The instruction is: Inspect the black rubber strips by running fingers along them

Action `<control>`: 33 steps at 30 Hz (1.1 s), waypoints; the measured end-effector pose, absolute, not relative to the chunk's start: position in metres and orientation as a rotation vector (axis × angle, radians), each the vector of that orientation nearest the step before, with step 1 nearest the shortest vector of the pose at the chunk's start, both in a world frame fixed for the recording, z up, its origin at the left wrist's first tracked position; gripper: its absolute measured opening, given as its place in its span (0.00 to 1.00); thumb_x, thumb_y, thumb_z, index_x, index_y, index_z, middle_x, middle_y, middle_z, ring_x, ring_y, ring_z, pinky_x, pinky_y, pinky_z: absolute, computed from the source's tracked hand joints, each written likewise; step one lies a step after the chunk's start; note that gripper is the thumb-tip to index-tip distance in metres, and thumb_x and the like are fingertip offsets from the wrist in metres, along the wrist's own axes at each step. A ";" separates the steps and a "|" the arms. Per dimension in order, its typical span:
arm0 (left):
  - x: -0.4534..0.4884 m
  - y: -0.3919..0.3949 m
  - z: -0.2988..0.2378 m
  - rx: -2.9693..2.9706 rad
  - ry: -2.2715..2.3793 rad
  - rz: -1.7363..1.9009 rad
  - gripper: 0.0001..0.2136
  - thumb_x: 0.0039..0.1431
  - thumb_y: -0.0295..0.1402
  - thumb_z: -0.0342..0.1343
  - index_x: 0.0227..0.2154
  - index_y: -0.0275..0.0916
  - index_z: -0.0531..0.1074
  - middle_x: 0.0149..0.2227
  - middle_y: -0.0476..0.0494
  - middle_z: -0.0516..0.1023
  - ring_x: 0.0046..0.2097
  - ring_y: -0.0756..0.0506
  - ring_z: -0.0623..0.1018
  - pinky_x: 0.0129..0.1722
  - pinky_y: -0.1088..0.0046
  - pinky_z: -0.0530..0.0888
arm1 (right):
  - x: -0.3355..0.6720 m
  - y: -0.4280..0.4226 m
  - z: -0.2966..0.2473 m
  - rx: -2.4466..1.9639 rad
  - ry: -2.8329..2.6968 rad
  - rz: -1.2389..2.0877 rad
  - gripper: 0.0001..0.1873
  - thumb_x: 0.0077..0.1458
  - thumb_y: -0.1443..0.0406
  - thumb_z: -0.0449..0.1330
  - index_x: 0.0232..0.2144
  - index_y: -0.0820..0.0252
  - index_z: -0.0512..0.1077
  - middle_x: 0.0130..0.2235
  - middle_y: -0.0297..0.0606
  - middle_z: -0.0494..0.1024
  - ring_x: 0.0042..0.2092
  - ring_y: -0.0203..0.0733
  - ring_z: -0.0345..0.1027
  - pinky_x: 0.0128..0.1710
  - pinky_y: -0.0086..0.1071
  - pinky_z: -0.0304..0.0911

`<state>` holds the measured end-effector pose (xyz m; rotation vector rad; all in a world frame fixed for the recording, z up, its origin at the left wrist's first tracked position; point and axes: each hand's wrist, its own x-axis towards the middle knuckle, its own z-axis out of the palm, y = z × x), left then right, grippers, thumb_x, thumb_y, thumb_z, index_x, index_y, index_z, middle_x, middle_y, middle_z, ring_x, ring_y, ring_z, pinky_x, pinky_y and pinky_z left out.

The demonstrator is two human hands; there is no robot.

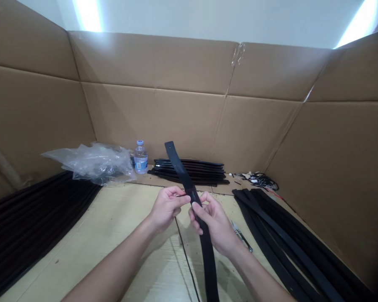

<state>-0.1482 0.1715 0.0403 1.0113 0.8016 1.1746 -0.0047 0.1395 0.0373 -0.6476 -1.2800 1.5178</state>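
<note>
Black strap [185,178], one, right of the water bottle [140,162] — my left hand [169,207] pinching its edge, my right hand [211,223] gripping it; should either slacken, I judge it could twist.

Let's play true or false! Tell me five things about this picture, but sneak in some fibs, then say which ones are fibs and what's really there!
1. The right hand holds a long black strip. True.
2. The left hand is far away from that strip. False: the left hand is right at the strip, too.
3. The bottle is lying on its side. False: it stands upright.
4. Clear plastic is heaped to the left of the bottle in the picture. True.
5. The wall behind the bottle is made of red bricks. False: it is brown cardboard.
</note>
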 end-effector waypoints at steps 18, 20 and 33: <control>-0.149 0.165 0.056 1.074 0.802 1.223 0.19 0.36 0.34 0.65 0.24 0.35 0.59 0.15 0.60 0.53 0.15 0.64 0.51 0.13 0.87 0.47 | 0.006 0.143 0.045 -0.622 -1.261 1.568 0.12 0.53 0.60 0.59 0.35 0.59 0.62 0.27 0.34 0.70 0.26 0.30 0.59 0.24 0.25 0.53; -0.150 0.165 0.057 1.073 0.767 1.219 0.21 0.32 0.32 0.67 0.26 0.35 0.60 0.15 0.61 0.52 0.15 0.64 0.51 0.14 0.88 0.48 | 0.007 0.144 0.045 -0.655 -1.266 1.546 0.14 0.52 0.60 0.60 0.38 0.61 0.64 0.27 0.35 0.70 0.26 0.31 0.60 0.25 0.26 0.54; -0.153 0.157 0.060 1.174 0.704 1.075 0.21 0.30 0.33 0.68 0.28 0.31 0.66 0.20 0.54 0.65 0.18 0.63 0.58 0.17 0.86 0.50 | 0.010 0.131 0.053 -0.678 -1.413 1.664 0.13 0.41 0.67 0.67 0.28 0.62 0.66 0.28 0.31 0.64 0.26 0.32 0.61 0.23 0.36 0.70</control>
